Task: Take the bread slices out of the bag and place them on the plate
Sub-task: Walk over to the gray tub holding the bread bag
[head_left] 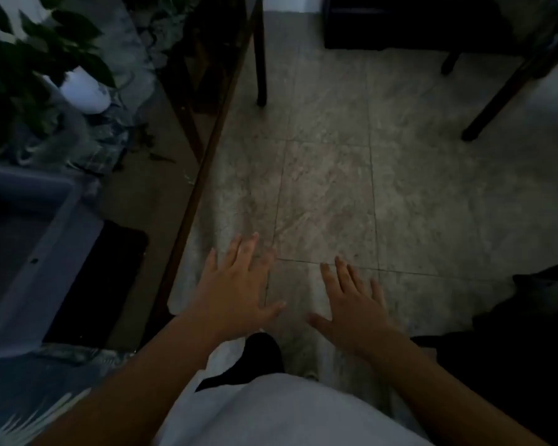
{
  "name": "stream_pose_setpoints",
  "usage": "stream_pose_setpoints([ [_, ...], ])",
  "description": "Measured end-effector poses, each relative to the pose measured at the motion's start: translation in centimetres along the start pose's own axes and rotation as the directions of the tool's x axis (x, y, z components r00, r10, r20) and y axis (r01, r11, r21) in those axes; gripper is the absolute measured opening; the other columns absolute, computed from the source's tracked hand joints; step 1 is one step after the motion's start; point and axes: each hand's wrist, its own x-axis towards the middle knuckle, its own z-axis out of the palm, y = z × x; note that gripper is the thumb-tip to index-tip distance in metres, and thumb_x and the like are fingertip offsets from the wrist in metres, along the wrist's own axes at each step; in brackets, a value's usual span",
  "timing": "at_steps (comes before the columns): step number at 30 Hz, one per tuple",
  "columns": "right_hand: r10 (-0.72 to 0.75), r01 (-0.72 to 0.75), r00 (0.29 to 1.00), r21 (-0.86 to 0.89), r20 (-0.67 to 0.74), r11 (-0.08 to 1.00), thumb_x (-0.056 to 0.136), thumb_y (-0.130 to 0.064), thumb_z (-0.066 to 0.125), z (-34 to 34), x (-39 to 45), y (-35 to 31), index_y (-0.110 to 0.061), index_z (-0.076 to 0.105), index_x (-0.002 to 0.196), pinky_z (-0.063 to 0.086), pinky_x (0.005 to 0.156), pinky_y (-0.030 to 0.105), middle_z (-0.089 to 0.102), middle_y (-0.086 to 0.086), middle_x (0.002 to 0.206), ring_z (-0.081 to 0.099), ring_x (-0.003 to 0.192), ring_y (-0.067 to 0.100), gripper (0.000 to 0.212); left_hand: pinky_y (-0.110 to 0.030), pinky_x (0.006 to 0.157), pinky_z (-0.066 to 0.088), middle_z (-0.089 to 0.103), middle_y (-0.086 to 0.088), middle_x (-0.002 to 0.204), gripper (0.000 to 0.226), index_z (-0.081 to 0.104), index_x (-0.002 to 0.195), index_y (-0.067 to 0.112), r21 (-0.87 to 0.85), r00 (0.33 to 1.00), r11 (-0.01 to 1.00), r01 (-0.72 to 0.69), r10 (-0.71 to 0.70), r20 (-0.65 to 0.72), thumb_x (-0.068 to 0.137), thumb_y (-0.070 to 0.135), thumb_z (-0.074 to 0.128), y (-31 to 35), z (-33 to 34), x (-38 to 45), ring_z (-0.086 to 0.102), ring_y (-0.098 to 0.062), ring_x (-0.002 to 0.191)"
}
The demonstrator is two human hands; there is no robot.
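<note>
Left hand: the left hand [236,284] is held out flat, palm down, fingers spread, empty, above the tiled floor [351,175]
Right hand: the right hand [351,305] is the same, flat and spread, holding nothing, just beside the left with a gap between them
Bread, bag, plate: none of them shows anywhere in this view, so where they lie cannot be told
Surroundings: a glass-topped table [161,130] with a dark wooden edge runs along the left, carrying a leafy plant [42,49] in a white pot and a grey-blue tray [29,220]; dark chair legs [496,94] stand further off at the right
Light: dim, so details are soft
Step in hand: judged as the very start, before any reach
Doing it well: first turn the head to find the bag and the plate, then steady the bag with one hand and draw slices out gently with the other, so they do not tear or crumble
</note>
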Motion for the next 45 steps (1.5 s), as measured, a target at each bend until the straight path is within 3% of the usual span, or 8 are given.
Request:
stream_pose_setpoints([
  [9,0.042,-0.041,0.996,0.008,-0.083,0.999,0.076,-0.083,0.023,-3.3,8.3,-3.6,-0.03,-0.019,0.15,0.0,0.116,0.059,-0.015,0.005,0.164,-0.006,0.15,0.027,0.1,-0.062,0.113,0.009,0.001,-0.011,0.163,0.092,0.006,0.151,0.03,0.041,0.998,0.998,-0.046,0.048,-0.049,0.076,0.081,0.024,-8.4,-2.2,6.4,-0.004,-0.032,0.147],
  [19,-0.284,0.284,0.959,-0.086,0.017,0.955,0.083,-0.076,0.035,-8.4,19.3,-11.9,-0.03,-0.015,0.15,0.001,0.116,0.058,-0.013,0.003,0.165,-0.006,0.151,0.025,0.096,-0.06,0.114,0.01,-0.002,-0.006,0.164,0.091,0.002,0.152,0.033,-0.115,0.939,0.936,0.333,-0.34,-0.055,0.075,0.082,0.017,-18.5,-4.1,5.6,-0.004,-0.03,0.147],
  [24,-0.558,0.576,0.817,-0.189,0.144,0.795,0.083,-0.075,0.032,-10.6,25.0,-18.2,-0.028,-0.01,0.152,0.003,0.116,0.056,-0.008,0.005,0.165,-0.002,0.151,0.025,0.094,-0.057,0.116,0.01,-0.002,-0.006,0.164,0.091,-0.001,0.151,0.035,-0.225,0.777,0.765,0.603,-0.628,-0.053,0.076,0.082,0.018,-20.7,-3.1,2.1,-0.005,-0.029,0.148],
  [29,-0.8,0.841,0.538,-0.229,0.265,0.49,0.079,-0.079,0.029,-12.6,27.6,-25.4,-0.03,-0.009,0.154,0.001,0.116,0.055,-0.014,0.003,0.165,-0.007,0.15,0.023,0.097,-0.056,0.115,0.01,-0.001,-0.006,0.163,0.092,-0.001,0.15,0.034,-0.307,0.463,0.447,0.84,-0.886,-0.022,0.074,0.083,0.017,-20.1,-2.4,-2.2,-0.004,-0.03,0.148],
  [32,-0.872,0.918,0.378,-0.245,0.311,0.311,0.081,-0.074,0.034,-12.8,28.0,-29.1,-0.032,-0.009,0.153,0.002,0.116,0.056,-0.013,0.002,0.165,-0.007,0.15,0.022,0.094,-0.057,0.117,0.012,0.0,-0.007,0.163,0.093,-0.001,0.15,0.033,-0.342,0.282,0.258,0.903,-0.959,0.021,0.074,0.082,0.02,-18.7,-2.0,-4.0,-0.005,-0.031,0.148],
  [35,-0.905,0.957,0.243,-0.239,0.348,0.165,0.082,-0.075,0.033,-12.5,27.8,-32.0,-0.033,-0.011,0.152,0.003,0.116,0.056,-0.013,0.0,0.165,-0.007,0.15,0.02,0.093,-0.058,0.117,0.011,-0.002,-0.008,0.163,0.094,-0.003,0.15,0.033,-0.375,0.155,0.121,0.919,-0.986,0.062,0.073,0.081,0.023,-17.0,-1.8,-5.3,-0.006,-0.032,0.147],
  [39,-0.926,0.968,0.132,-0.246,0.354,0.044,0.079,-0.079,0.023,-11.8,27.3,-35.1,-0.031,-0.012,0.151,0.008,0.116,0.056,-0.011,0.002,0.165,-0.005,0.151,0.021,0.093,-0.059,0.116,0.011,-0.002,-0.008,0.163,0.093,-0.002,0.15,0.034,-0.395,0.067,0.039,0.918,-0.996,0.058,0.075,0.08,0.028,-15.5,-1.6,-6.7,-0.007,-0.031,0.148],
  [45,-0.936,0.968,0.104,-0.25,0.336,0.018,0.081,-0.078,0.025,-11.0,25.5,-37.6,-0.03,-0.01,0.152,0.01,0.116,0.056,-0.01,0.002,0.165,-0.002,0.151,0.022,0.092,-0.059,0.116,0.012,-0.001,-0.008,0.163,0.092,0.001,0.15,0.033,-0.397,0.049,0.042,0.917,-0.999,0.007,0.075,0.079,0.028,-16.6,-1.3,-9.2,-0.006,-0.031,0.148],
])
